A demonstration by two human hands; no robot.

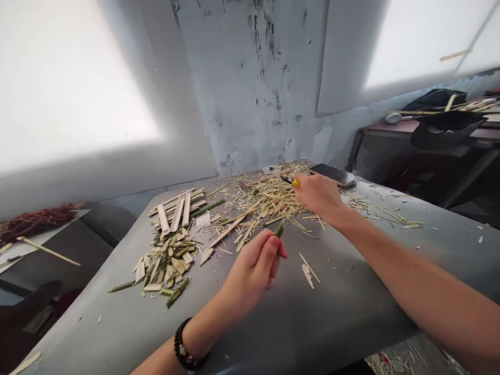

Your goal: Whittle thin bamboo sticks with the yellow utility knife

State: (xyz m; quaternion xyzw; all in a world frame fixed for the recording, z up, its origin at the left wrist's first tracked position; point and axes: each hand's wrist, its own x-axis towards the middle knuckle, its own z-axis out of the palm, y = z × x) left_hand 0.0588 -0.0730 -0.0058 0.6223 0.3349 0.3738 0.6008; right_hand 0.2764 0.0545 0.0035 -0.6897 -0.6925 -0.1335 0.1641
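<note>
My left hand [260, 258], with a dark bead bracelet at the wrist, is closed around a short green bamboo piece [280, 229] whose tip pokes up past the thumb. Farther off and to the right, my right hand [317, 194] grips a yellow-handled knife [296, 183], its dark blade pointing left over a heap of thin bamboo shavings [279, 195]. The knife and the bamboo piece are apart. Most of the handle is hidden by my fingers. Two pale slivers [308, 275] lie on the table just right of my left hand.
On the grey table [117, 333], split bamboo strips [177, 211] are stacked at left above a pile of short bamboo offcuts [167, 263]. A phone [332, 174] lies behind my right hand. A black cap [445, 129] rests on another table at right. The stained wall [250, 94] stands behind.
</note>
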